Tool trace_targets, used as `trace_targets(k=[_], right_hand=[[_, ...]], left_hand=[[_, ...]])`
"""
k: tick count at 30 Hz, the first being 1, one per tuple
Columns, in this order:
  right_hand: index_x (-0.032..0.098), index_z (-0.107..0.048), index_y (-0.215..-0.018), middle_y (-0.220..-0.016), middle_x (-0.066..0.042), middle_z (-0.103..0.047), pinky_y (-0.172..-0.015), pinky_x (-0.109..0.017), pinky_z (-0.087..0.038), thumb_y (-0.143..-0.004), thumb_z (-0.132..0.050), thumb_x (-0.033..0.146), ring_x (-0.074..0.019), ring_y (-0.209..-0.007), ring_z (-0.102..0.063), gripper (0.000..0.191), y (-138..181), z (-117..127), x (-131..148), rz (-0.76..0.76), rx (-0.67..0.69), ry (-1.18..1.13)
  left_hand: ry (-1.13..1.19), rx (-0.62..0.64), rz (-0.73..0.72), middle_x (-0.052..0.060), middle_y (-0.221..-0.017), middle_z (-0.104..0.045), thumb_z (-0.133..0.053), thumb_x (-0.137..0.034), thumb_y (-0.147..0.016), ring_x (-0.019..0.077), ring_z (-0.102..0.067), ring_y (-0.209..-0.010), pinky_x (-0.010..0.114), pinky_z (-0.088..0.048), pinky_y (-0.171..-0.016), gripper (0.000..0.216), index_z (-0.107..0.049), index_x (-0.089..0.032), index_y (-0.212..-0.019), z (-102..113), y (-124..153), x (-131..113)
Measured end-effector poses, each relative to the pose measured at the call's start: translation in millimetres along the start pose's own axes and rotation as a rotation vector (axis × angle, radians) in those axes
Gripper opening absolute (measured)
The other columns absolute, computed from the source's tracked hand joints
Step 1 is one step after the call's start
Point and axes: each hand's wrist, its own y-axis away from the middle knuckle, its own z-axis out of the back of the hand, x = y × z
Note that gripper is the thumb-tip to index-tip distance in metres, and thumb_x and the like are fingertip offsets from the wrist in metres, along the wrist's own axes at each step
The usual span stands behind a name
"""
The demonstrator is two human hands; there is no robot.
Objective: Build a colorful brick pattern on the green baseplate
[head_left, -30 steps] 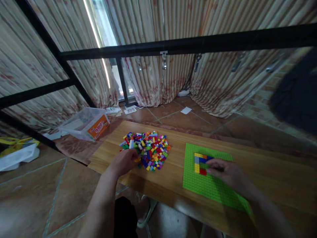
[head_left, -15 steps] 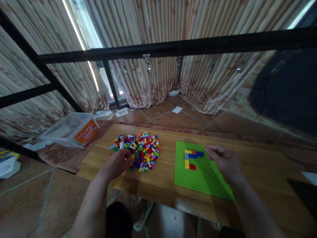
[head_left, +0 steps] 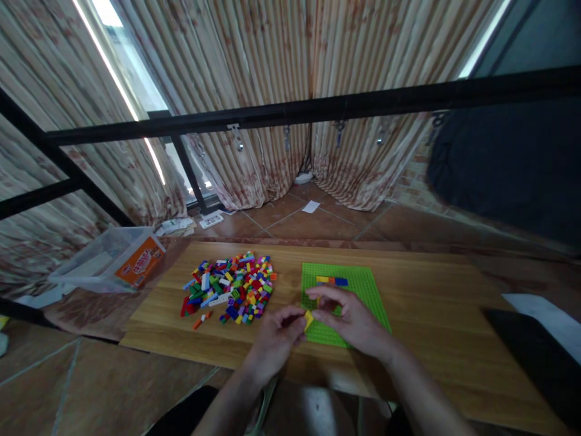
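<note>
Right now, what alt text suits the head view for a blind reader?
A person's left hand holds a yellow brick at the edge of a green baseplate, with the right hand close beside it. A heap of colourful bricks lies to the left on the wooden table.

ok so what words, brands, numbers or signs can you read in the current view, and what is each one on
Nothing reads clearly enough to quote.
Orange label on the clear plastic box: pale lettering, too blurred to read.
White card on the floor: dark print, too small to read.
Brick pile and green baseplate: no lettering can be made out.
</note>
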Motion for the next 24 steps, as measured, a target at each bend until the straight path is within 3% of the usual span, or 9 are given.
trace_targets(k=[5,9,13,17,21,24], right_hand=[[0.025,-0.07,-0.106,-0.1,-0.003,-0.069,-0.084,-0.031,-0.048,-0.088,-0.059,0.029,-0.0156,-0.092,-0.063,0.022,17.7,13.8,7.7,0.024,0.172,0.006],[0.026,-0.072,-0.101,-0.096,-0.002,-0.069,-0.082,-0.03,-0.048,-0.088,-0.059,0.032,-0.0164,-0.089,-0.064,0.019,30.9,23.2,3.4,-0.051,0.166,0.033],[0.026,-0.072,-0.1,-0.098,-0.003,-0.069,-0.086,-0.034,-0.048,-0.088,-0.058,0.033,-0.0191,-0.093,-0.063,0.02,39.7,34.1,-15.1,-0.103,-0.009,0.15],[0.025,-0.072,-0.101,-0.103,-0.006,-0.067,-0.093,-0.04,-0.046,-0.085,-0.06,0.036,-0.0225,-0.1,-0.061,0.022,43.0,44.4,-46.0,-0.127,-0.24,0.279],[0.026,-0.073,-0.101,-0.109,-0.008,-0.064,-0.096,-0.042,-0.044,-0.085,-0.059,0.037,-0.0239,-0.105,-0.059,0.023,42.5,40.7,-67.8,-0.08,-0.297,0.355],[0.026,-0.074,-0.101,-0.113,-0.008,-0.063,-0.098,-0.044,-0.043,-0.085,-0.059,0.034,-0.0246,-0.108,-0.057,0.023,40.6,33.7,-72.5,-0.057,-0.305,0.443]], left_hand=[[0.081,0.051,0.019,-0.001,-0.057,-0.058,-0.072,-0.051,-0.07,0.0093,-0.049,-0.052,0.023,-0.039,-0.055,0.039,-0.069,-0.013,-0.078,-19.1,2.4,3.2],[0.118,-0.011,0.043,-0.001,-0.058,-0.059,-0.071,-0.051,-0.07,0.01,-0.051,-0.052,0.023,-0.041,-0.054,0.039,-0.067,-0.014,-0.081,-28.0,-4.0,10.9],[0.019,-0.097,-0.049,0.003,-0.081,-0.066,-0.063,-0.047,-0.078,0.014,-0.06,-0.065,0.026,-0.049,-0.061,0.034,-0.065,-0.017,-0.093,-40.5,-9.1,26.4],[-0.304,-0.192,-0.18,0.007,-0.099,-0.067,-0.053,-0.03,-0.085,0.0172,-0.063,-0.081,0.03,-0.052,-0.074,0.026,-0.061,-0.018,-0.107,-46.2,-6.2,28.7],[-0.552,-0.171,-0.243,0.009,-0.111,-0.062,-0.05,-0.019,-0.084,0.0158,-0.063,-0.08,0.03,-0.054,-0.074,0.036,-0.055,-0.019,-0.12,-48.3,2.9,26.6],[-0.686,-0.141,-0.264,0.012,-0.127,-0.055,-0.048,-0.013,-0.084,0.0172,-0.065,-0.091,0.032,-0.054,-0.085,0.047,-0.049,-0.019,-0.13,-52.1,6.6,29.5]])
